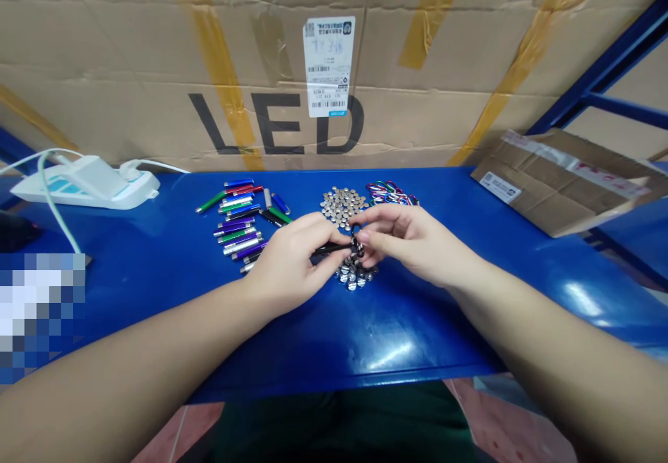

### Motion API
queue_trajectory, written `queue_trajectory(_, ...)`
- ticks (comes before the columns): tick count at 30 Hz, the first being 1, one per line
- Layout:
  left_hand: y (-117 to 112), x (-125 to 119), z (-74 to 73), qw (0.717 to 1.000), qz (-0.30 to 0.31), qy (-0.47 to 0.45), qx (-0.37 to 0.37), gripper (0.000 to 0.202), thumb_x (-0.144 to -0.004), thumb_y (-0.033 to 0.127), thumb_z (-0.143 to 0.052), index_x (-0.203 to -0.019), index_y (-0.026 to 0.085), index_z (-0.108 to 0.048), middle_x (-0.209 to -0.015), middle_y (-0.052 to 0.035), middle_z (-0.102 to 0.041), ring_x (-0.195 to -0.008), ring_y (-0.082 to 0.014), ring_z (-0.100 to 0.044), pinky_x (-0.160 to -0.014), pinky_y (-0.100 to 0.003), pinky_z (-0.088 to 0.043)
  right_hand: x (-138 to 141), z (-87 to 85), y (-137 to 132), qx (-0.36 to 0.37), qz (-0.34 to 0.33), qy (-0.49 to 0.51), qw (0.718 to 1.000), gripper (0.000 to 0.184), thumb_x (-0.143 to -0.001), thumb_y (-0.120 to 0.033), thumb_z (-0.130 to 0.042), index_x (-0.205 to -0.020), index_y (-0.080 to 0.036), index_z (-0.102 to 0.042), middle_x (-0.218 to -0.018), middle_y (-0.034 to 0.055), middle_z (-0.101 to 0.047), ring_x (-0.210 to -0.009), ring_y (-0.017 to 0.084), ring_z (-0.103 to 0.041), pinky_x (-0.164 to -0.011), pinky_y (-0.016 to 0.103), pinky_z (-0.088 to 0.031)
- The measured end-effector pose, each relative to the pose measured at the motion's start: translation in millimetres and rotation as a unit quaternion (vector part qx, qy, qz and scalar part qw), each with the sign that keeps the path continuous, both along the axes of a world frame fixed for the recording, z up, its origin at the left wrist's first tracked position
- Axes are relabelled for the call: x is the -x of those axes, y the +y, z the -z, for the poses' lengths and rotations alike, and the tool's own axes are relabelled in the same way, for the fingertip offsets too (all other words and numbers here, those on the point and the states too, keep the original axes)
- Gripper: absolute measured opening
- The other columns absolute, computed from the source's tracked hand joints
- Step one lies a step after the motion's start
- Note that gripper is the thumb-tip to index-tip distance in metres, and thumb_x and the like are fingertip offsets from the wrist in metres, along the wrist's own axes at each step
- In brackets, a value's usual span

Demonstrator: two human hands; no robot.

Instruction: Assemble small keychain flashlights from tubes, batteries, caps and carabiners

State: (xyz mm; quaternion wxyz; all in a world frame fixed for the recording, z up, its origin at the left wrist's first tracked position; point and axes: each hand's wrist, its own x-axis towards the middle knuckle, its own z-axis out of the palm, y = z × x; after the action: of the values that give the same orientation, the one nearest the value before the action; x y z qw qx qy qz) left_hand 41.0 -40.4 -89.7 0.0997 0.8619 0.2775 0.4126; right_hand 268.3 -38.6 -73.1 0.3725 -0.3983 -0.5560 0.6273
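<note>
My left hand (292,261) is closed round a thin black tube (334,248) that points right. At the tube's tip my right hand (404,237) pinches a small dark end piece (358,245). Both hands hover just over a heap of small silver and black caps (355,273) on the blue table (365,338). Behind them lies a pile of silver button cells (342,205). Several coloured tubes (240,223) in green, blue, purple and red lie to the left. A cluster of coloured clip rings (391,193) sits at the back right.
A large cardboard box (292,66) marked LED stands behind the table. A white power strip (88,183) with cables lies at the far left. A flattened cardboard piece (563,177) rests at the right, beside a blue metal frame (605,73).
</note>
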Motion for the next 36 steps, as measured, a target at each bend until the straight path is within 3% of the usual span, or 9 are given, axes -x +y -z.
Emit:
queue_trajectory(6,0.7,1.5,-0.9,1.0,-0.017,-0.016,-0.006,0.011,-0.092,0.01,-0.072,-0.095,0.019,-0.067,-0.084,-0.0007,-0.069,-0.082,-0.0167,-0.066,-0.071,-0.029,-0.052,0.2,4.8,-0.8,0.058,-0.024,0.051,0.997,0.039,-0.079,-0.034,-0.094,-0.107,-0.018,-0.071,-0.082,-0.0011,-0.074,-0.077,0.017,-0.08,-0.075,0.031,-0.071)
queue_trajectory(9,0.1,1.9,-1.6,1.0,-0.023,-0.019,-0.008,0.011,-0.092,0.01,-0.072,-0.095,0.019,-0.066,-0.086,-0.0011,-0.069,-0.083,-0.0166,-0.066,-0.071,-0.029,-0.051,-1.6,6.8,-0.4,0.072,-0.057,0.049,0.995,0.041,-0.084,-0.037,-0.09,-0.114,-0.019,-0.069,-0.079,-0.0005,-0.074,-0.072,0.016,-0.079,-0.069,0.029,-0.069)
queue_trajectory(13,0.0,2.6,-2.5,1.0,-0.026,-0.014,-0.011,0.01,-0.093,0.01,-0.071,-0.093,0.019,-0.065,-0.084,-0.0006,-0.067,-0.082,-0.0166,-0.065,-0.072,-0.029,-0.051,-4.2,7.1,2.4,0.033,-0.064,0.027,0.997,0.04,-0.086,-0.038,-0.089,-0.115,-0.017,-0.07,-0.066,-0.003,-0.069,-0.056,0.011,-0.067,-0.056,0.023,-0.059)
queue_trajectory(16,0.4,2.9,-2.3,1.0,-0.024,-0.013,-0.013,0.011,-0.093,0.009,-0.071,-0.093,0.018,-0.065,-0.084,-0.0006,-0.067,-0.082,-0.0162,-0.065,-0.072,-0.029,-0.051,-4.1,5.0,3.9,0.009,-0.052,0.018,0.998,0.038,-0.082,-0.035,-0.091,-0.109,-0.015,-0.074,-0.069,-0.0032,-0.068,-0.055,0.008,-0.062,-0.054,0.022,-0.053)
queue_trajectory(21,0.4,2.9,-1.8,0.999,-0.029,-0.019,-0.006,0.01,-0.093,0.008,-0.07,-0.094,0.018,-0.066,-0.086,-0.001,-0.067,-0.083,-0.0159,-0.065,-0.072,-0.028,-0.052,-4.2,2.8,4.1,-0.033,-0.033,-0.017,0.999,0.043,-0.077,-0.039,-0.094,-0.107,-0.015,-0.075,-0.075,-0.001,-0.071,-0.06,0.011,-0.065,-0.059,0.027,-0.056)
queue_trajectory(26,0.1,3.4,-2.5,0.999,-0.036,-0.022,0.013,0.008,-0.094,0.01,-0.069,-0.096,0.018,-0.067,-0.089,-0.0022,-0.069,-0.085,-0.0163,-0.066,-0.074,-0.029,-0.054,-4.8,3.6,2.6,-0.113,0.013,-0.053,0.992,0.042,-0.077,-0.043,-0.095,-0.1,-0.018,-0.07,-0.069,-0.0013,-0.07,-0.058,0.014,-0.068,-0.06,0.029,-0.059)
queue_trajectory(31,-0.3,3.7,-1.9,0.998,-0.046,-0.024,0.03,0.007,-0.095,0.013,-0.069,-0.098,0.019,-0.068,-0.09,-0.0024,-0.068,-0.085,-0.017,-0.066,-0.074,-0.03,-0.055,-4.2,2.0,0.4,-0.138,0.034,-0.056,0.988,0.042,-0.078,-0.046,-0.094,-0.096,-0.02,-0.067,-0.07,0.0007,-0.072,-0.063,0.017,-0.072,-0.063,0.031,-0.061)
queue_trajectory(36,0.9,4.4,0.5,0.998,-0.04,-0.02,0.033,0.024,-0.097,0.014,-0.069,-0.121,0.017,-0.072,-0.093,-0.003,-0.067,-0.085,-0.0162,-0.065,-0.075,-0.029,-0.055,-5.7,0.8,0.9,-0.139,0.035,-0.044,0.989,0.042,-0.075,-0.043,-0.096,-0.096,-0.019,-0.069,-0.071,0.0007,-0.073,-0.062,0.017,-0.073,-0.062,0.03,-0.062)
